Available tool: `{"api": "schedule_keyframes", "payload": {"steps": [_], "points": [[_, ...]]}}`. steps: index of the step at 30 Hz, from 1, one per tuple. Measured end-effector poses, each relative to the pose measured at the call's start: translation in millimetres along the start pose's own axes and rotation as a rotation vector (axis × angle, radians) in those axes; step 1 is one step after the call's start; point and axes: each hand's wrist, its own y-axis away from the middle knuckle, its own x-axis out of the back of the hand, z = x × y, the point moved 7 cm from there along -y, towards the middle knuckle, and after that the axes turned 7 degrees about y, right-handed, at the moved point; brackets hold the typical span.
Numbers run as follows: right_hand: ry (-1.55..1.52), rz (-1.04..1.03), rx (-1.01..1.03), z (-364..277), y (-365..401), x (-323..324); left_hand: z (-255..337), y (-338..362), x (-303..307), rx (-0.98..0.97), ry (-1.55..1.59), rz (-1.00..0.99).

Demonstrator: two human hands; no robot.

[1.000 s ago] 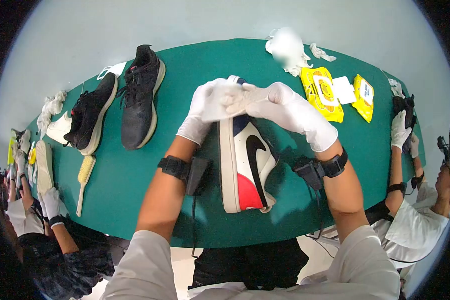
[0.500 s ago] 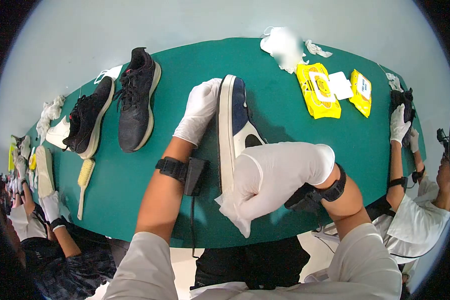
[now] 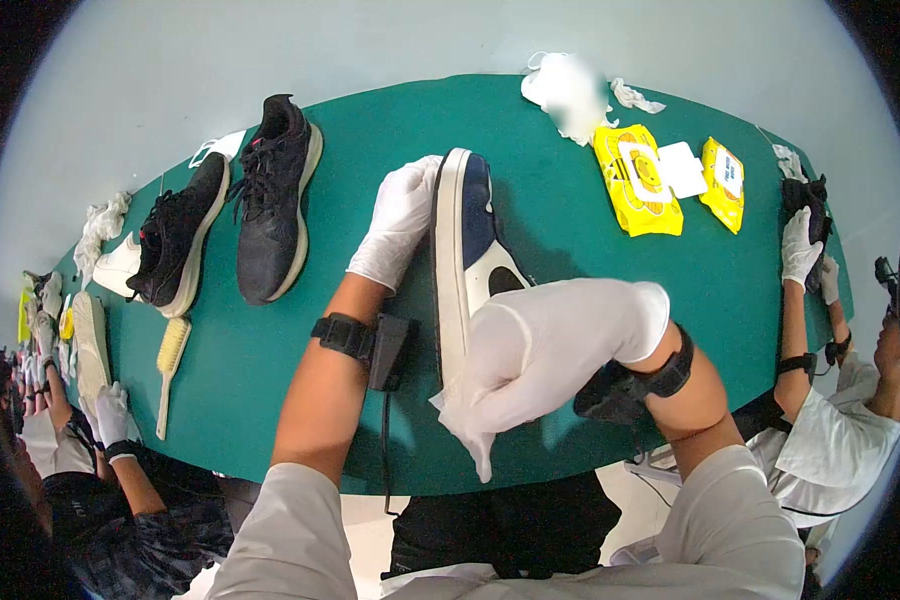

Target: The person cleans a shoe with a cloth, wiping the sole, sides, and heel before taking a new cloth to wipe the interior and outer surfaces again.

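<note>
A navy and white sneaker (image 3: 480, 225) lies on its side in front of me, its pale sole edge facing left and upward. My left hand (image 3: 402, 205), in a white glove, is closed around the sneaker's far end, with its fingertips partly hidden. In a white glove too, my right hand (image 3: 545, 345) is closed at the near end of the shoe. It presses a thin white wipe (image 3: 452, 402) against the sole edge, and a loose corner hangs below the fingers. The right hand covers the near part of the sneaker.
Two black sneakers (image 3: 275, 210) and a pale-bristled brush (image 3: 172, 362) are on the green table (image 3: 390, 120) to the left. Yellow wipe packs (image 3: 640, 185) and crumpled white cloths (image 3: 635, 97) sit at the far right. People with gloved hands work at both sides.
My right hand has shifted slightly with the wipe along the sole edge, its hanging fingertip lower. My left hand and the sneaker stay put. At left, a co-worker's hand has moved on a shoe.
</note>
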Motion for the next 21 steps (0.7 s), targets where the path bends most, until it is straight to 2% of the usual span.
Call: {"api": "schedule_keyframes", "payload": {"steps": [3,5,8,9,11,12,15,16,18,19,21], "points": [[-0.209,-0.088,0.103,6.4,8.9,14.3,0.2,0.4,-0.5,-0.02,-0.023,0.005],[-0.24,0.368,0.114,45.5,37.1,50.9,5.5,3.0,-0.6,-0.025,-0.004,0.009],[-0.566,1.198,0.184,83.0,72.1,120.6,22.6,12.0,-3.7,-0.037,-0.118,0.004],[-0.561,1.389,0.236,86.7,80.5,134.0,12.6,5.5,-3.7,0.029,-0.008,-0.003],[-0.337,1.668,0.274,77.8,101.0,142.6,0.5,1.9,-1.6,0.019,-0.021,-0.007],[-0.242,1.676,0.243,74.6,101.3,142.9,0.1,2.5,-1.8,0.017,-0.016,-0.011],[0.163,1.521,-0.194,80.5,82.4,143.4,0.3,1.5,-0.5,0.012,-0.039,-0.01],[0.476,1.479,-0.164,85.1,65.5,136.1,0.6,1.2,-0.1,0.012,-0.054,-0.012],[0.741,1.05,-0.169,107.4,26.7,114.7,-2.0,1.7,3.5,0.055,-0.077,0.02],[0.318,0.967,-0.14,93.6,14.0,99.7,-4.9,0.9,5.4,0.076,-0.087,0.036],[0.341,1.154,0.237,80.0,7.1,97.8,-11.5,-2.4,6.6,-0.029,0.13,0.068]]}}
